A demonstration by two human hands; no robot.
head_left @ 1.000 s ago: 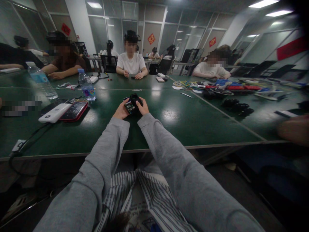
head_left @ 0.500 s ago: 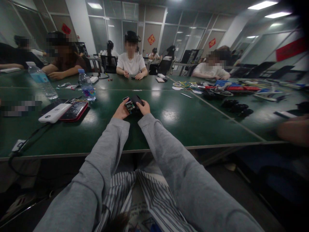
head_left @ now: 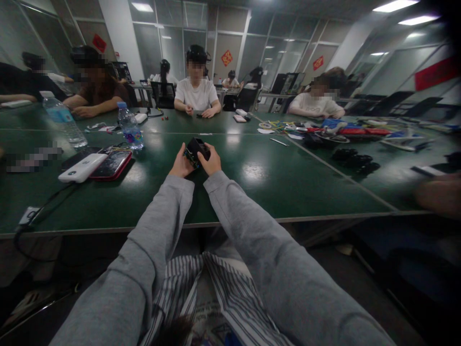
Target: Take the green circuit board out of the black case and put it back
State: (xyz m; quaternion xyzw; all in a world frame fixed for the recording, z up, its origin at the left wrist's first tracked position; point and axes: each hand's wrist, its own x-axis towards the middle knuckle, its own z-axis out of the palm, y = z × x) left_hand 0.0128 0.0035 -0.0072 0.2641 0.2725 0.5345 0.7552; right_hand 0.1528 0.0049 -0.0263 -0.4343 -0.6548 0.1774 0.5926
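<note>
Above the green table (head_left: 252,192), my left hand (head_left: 182,165) is closed around the edge of a small green circuit board (head_left: 191,159). My right hand (head_left: 212,161) grips a black plastic cover (head_left: 196,147), fingers over its near right side. The cover lies against the board and hides most of it; whether the two parts are joined I cannot tell. Both hands are close together, a little in from the table's front edge.
To the left lie a white power bank (head_left: 82,168) with a cable and a red-edged phone (head_left: 114,163). Two water bottles, a small one (head_left: 130,127) and a large one (head_left: 65,120), stand behind. Tangled cables (head_left: 277,126) and a pen (head_left: 279,142) lie right. Several people sit around.
The black cover has moved left and turned over the circuit board, covering more of it. My right hand has shifted slightly left with it.
</note>
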